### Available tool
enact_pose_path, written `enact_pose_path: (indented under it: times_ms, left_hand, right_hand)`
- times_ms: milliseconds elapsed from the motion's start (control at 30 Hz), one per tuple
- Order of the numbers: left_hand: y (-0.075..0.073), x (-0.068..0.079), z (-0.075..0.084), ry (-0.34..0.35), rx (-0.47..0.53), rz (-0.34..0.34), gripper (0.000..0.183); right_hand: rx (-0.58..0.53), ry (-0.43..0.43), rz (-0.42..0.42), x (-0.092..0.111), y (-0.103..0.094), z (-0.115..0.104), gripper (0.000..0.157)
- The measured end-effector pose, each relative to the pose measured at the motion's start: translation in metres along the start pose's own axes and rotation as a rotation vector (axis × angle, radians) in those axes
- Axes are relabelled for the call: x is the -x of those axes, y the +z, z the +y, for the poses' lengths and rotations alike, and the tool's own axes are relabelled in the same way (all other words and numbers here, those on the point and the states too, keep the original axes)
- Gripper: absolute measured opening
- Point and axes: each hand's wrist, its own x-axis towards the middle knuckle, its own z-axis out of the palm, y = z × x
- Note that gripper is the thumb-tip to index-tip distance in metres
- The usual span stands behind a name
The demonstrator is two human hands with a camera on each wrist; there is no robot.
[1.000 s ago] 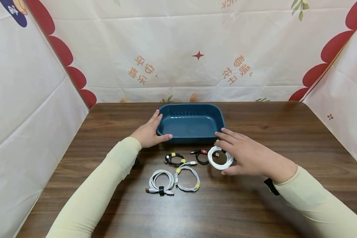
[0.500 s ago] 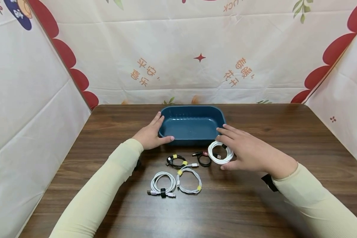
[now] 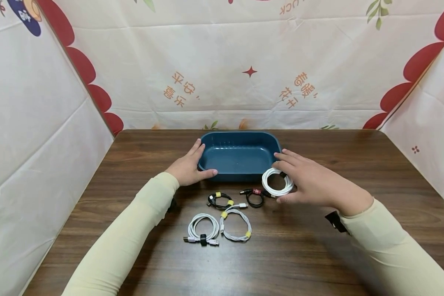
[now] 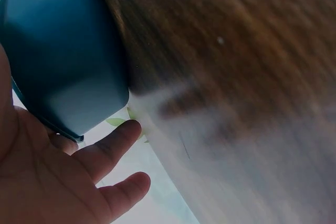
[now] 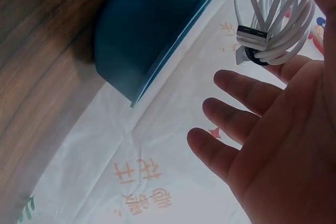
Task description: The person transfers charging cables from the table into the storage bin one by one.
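Note:
My left hand [image 3: 187, 167] rests against the left end of the blue plastic bin [image 3: 240, 177], its fingers straight along the outer side and its thumb at the front corner. Between the thumb and index finger of my right hand [image 3: 314, 179] is a coiled white USB cable [image 3: 277, 192] with a black tie, held up by the bin's front right corner. Its metal plug [image 5: 252, 38] shows in the right wrist view, where the other fingers are spread free. The left wrist view has the bin [image 4: 68, 51] beside my loosely spread left fingers.
On the brown wooden table [image 3: 281, 255] lie a white cable with a black tie [image 3: 203, 227], a white cable with yellow ties [image 3: 237, 237], a black cable with yellow ties [image 3: 220, 200] and a black cable with a red label [image 3: 255, 198]. Printed cloth [image 3: 214, 49] stands behind.
My right hand has brought the white cable coil up and away from me, closer to the bin's front right corner. The left hand stays at the bin. The view has shifted slightly.

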Motion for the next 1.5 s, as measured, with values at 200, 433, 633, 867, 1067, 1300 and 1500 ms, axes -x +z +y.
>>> enact_pose_path:
  times_ms: [200, 433, 633, 867, 1067, 1300, 1500]
  left_hand:
    - [0.0, 0.0, 0.0, 0.001, -0.007, 0.001, 0.106]
    - [0.0, 0.0, 0.0, 0.005, -0.007, 0.002, 0.106]
    - [0.0, 0.0, 0.0, 0.01, -0.005, 0.005, 0.106]
    - [0.0, 0.001, -0.001, 0.017, -0.007, 0.008, 0.106]
    - [0.0, 0.0, -0.001, 0.012, -0.004, 0.009, 0.106]
    - [0.0, 0.001, -0.001, 0.011, -0.006, 0.011, 0.106]
    - [0.001, 0.001, -0.001, 0.006, -0.01, 0.013, 0.106]
  right_hand:
    - [0.004, 0.003, 0.0, -0.003, -0.002, 0.005, 0.079]
    - [0.009, -0.004, -0.011, -0.007, -0.004, 0.009, 0.078]
    - [0.016, 0.003, -0.024, -0.011, -0.005, 0.013, 0.08]
    - [0.017, 0.01, -0.042, -0.017, -0.007, 0.015, 0.079]
    - [0.028, 0.019, -0.036, -0.022, -0.007, 0.016, 0.081]
    - [0.034, 0.012, -0.055, -0.029, -0.01, 0.017, 0.078]
    - [0.014, 0.024, -0.092, -0.034, -0.015, 0.019, 0.076]
